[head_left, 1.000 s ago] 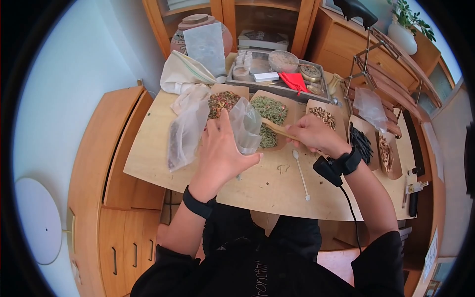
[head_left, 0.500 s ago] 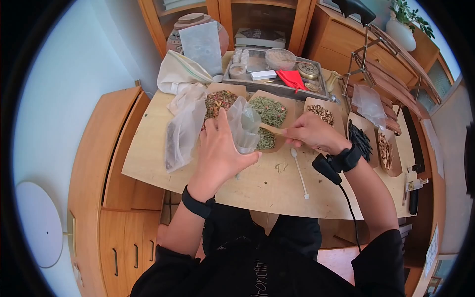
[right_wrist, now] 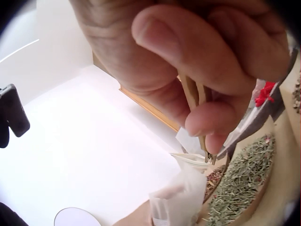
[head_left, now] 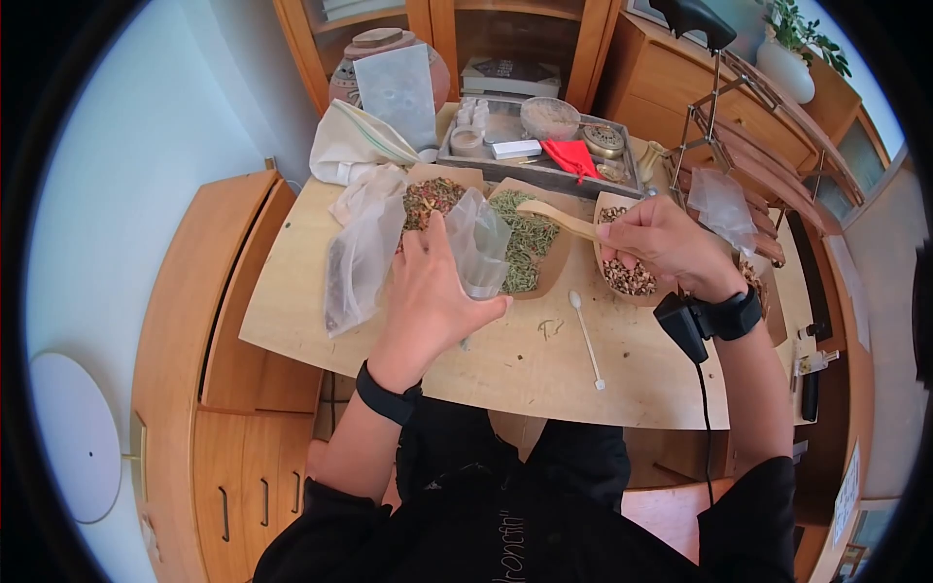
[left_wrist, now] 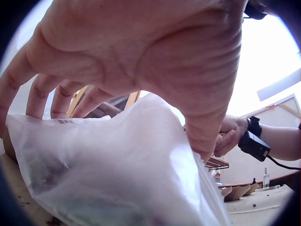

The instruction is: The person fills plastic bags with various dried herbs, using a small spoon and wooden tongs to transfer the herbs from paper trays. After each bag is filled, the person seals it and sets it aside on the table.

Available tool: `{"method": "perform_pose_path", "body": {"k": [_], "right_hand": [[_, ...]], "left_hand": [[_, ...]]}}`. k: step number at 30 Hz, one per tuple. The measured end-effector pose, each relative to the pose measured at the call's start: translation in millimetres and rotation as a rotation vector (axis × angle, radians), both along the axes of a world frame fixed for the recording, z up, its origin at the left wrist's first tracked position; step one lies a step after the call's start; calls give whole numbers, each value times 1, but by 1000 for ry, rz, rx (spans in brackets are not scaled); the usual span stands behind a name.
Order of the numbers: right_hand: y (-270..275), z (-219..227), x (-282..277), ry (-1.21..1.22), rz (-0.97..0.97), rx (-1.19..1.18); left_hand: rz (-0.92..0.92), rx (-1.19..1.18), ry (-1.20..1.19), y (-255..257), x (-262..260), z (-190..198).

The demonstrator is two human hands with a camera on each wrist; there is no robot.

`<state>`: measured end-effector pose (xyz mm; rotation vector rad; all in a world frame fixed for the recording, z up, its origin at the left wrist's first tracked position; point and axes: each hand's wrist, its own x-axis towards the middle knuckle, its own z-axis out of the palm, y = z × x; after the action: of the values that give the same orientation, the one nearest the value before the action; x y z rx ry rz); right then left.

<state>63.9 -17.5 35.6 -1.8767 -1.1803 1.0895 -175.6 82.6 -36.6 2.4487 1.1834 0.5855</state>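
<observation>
My left hand (head_left: 432,306) holds a translucent plastic bag (head_left: 482,248) with fingers and thumb spread apart at its edges. In the left wrist view the fingertips bend onto the rim of the bag (left_wrist: 113,165), and blurred dark and green bits show through its side. My right hand (head_left: 671,248) pinches wooden tongs (head_left: 569,223), their tips over a paper tray of dried green herb (head_left: 530,255). Two slim prongs of the tongs (right_wrist: 193,94) show in the right wrist view, close together.
Beyond my left hand is a tray of reddish dried flowers (head_left: 432,199). Brown dried pieces (head_left: 627,280) fill a tray under my right hand. A small white spoon (head_left: 587,340) lies in front. Behind stands a grey tray (head_left: 544,175) with jars and a red pouch (head_left: 571,158).
My right hand has moved right, drawing the tongs from the bag's mouth to above the green herb. My left hand keeps its hold on the bag in about the same place.
</observation>
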Motion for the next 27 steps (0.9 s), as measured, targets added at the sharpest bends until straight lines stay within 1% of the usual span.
{"method": "perform_pose_path", "body": {"k": [3, 4, 6, 7, 8, 10, 11, 13, 14, 16, 17, 19, 22, 23, 25, 27], "right_hand": [[3, 18, -17, -62, 47, 1], [5, 18, -21, -63, 47, 3], [12, 16, -30, -132, 145, -4], [15, 16, -35, -213, 196, -8], [15, 12, -35, -215, 197, -7], [18, 4, -37, -344, 237, 105], [17, 7, -36, -347, 242, 106], [11, 14, -32, -329, 89, 38], [10, 13, -27, -329, 92, 36], [8, 4, -14, -392, -50, -51], [8, -3, -9, -391, -54, -51], [9, -19, 0, -375, -55, -177], [14, -34, 0, -369, -70, -175], [16, -35, 0, -368, -69, -174], [24, -36, 0, -384, -7, -169], [30, -40, 2, -385, -32, -129]], "left_hand": [[-3, 2, 9, -1, 1, 1], [-4, -1, 5, -3, 2, 1], [-3, -2, -2, -4, 2, 1], [-13, 7, -38, -5, 2, -1], [-23, 17, -75, -5, 2, -3], [-27, 26, -93, -3, 0, -5], [-30, 35, -109, -3, -1, -5], [-5, 2, -78, -3, -4, -1], [11, -28, -45, -3, -6, 1], [12, -34, -47, -3, -7, 2], [11, -38, -51, -3, -7, 2], [3, -34, -44, -3, -7, 1], [-1, -17, -32, -4, -7, -1], [-5, -4, -26, -4, -6, -2], [-1, -1, -21, -5, -6, -2], [5, 4, -17, -5, -6, -2]]}}
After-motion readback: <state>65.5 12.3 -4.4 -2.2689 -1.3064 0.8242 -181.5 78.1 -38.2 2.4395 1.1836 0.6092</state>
